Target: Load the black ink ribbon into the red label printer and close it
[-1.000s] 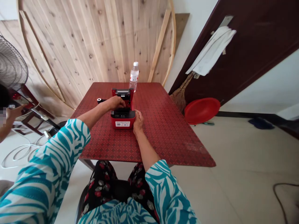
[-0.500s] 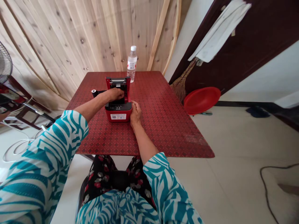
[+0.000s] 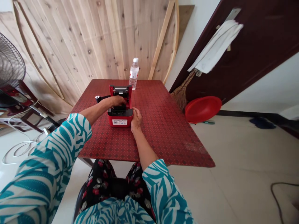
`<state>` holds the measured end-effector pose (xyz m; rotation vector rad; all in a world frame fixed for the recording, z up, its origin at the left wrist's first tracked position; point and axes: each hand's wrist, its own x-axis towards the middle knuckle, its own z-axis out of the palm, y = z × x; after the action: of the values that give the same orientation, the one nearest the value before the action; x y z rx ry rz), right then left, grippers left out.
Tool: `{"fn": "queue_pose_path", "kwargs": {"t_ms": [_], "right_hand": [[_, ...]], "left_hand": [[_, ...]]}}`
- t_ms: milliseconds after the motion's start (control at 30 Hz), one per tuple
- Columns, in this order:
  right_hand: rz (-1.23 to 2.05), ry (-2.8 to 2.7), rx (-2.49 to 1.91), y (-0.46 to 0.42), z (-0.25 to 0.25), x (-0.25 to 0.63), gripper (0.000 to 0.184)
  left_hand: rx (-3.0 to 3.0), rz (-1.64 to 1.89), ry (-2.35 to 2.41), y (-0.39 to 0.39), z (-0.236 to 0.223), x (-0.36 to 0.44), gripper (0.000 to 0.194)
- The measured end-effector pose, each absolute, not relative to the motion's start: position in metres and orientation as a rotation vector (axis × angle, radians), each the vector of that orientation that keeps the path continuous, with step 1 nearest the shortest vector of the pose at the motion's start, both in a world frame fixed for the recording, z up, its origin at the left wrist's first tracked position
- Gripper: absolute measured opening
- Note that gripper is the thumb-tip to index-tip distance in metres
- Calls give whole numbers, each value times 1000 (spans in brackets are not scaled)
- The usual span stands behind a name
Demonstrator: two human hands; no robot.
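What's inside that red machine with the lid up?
The left hand and something black, in front of the raised lid. The hand covers part of the inside; what lies under it is hidden.

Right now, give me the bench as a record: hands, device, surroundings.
left hand: fingers in the open device, grip hidden
right hand: against the device's right side
device_lid: raised
dark roll: on the table, left of device
bottle: capped, upright, beyond device
red basin: off the table, to the right
fan: far left
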<state>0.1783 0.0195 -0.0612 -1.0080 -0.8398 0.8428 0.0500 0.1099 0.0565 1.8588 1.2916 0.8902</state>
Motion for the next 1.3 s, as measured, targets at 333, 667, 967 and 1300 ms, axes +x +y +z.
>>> {"fn": "queue_pose_path", "kwargs": {"t_ms": [333,667,967,1300], "right_hand": [[876,-815,-975,20,-60,178,31],[876,-771,-994,22,-63,182,32],[862,-819,-1027,17,-61,184,31],[861,-833,-1012,19,-64,185,32]], "left_hand": [[1970,1071,1189,58,107,-7,35],[1356,1466,1236,54,-1,-73,33],[1312,1473,1564,63,-32,-81,34],[1603,1284,1331,121,-28,-107,58]]}}
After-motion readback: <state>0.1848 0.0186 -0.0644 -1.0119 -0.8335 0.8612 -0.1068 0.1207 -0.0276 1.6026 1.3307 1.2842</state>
